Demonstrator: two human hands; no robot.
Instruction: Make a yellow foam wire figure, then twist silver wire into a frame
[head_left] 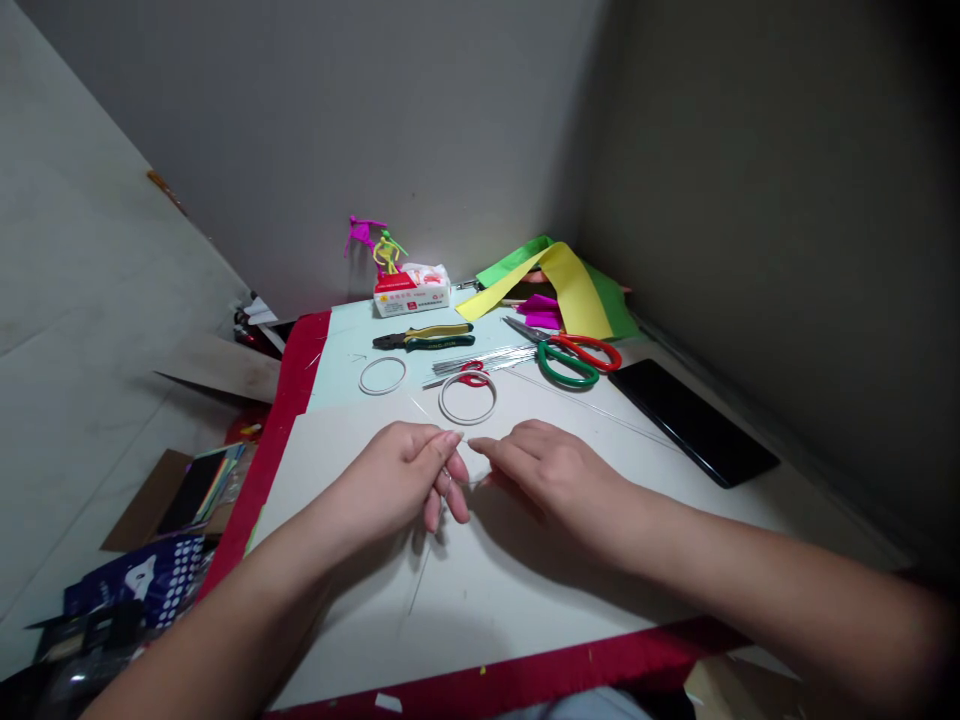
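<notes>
Over the middle of the table, my left hand [420, 465] is closed, thumb pinched against the index finger on a thin wire [421, 580]. A length of wire slants down below that hand. My right hand [555, 465] is closed too, its fingertips meeting a thin, pale bit of the wire between the hands. Its lower fingers are partly hidden. Just beyond the hands lies a white ring [442, 410], with a thinner white ring [361, 385] to its left. Behind the nearer ring rests a bundle of thin wires [495, 357] with small red handles [474, 378] by it.
Pliers [439, 342] and scissors [566, 365] lie farther back. A small box [412, 298] bears colourful figures [386, 250]. Green and yellow strips [577, 290] stand at the back. A black phone [694, 420] lies right. Red cloth [517, 685] edges the table; bags and papers sit below left.
</notes>
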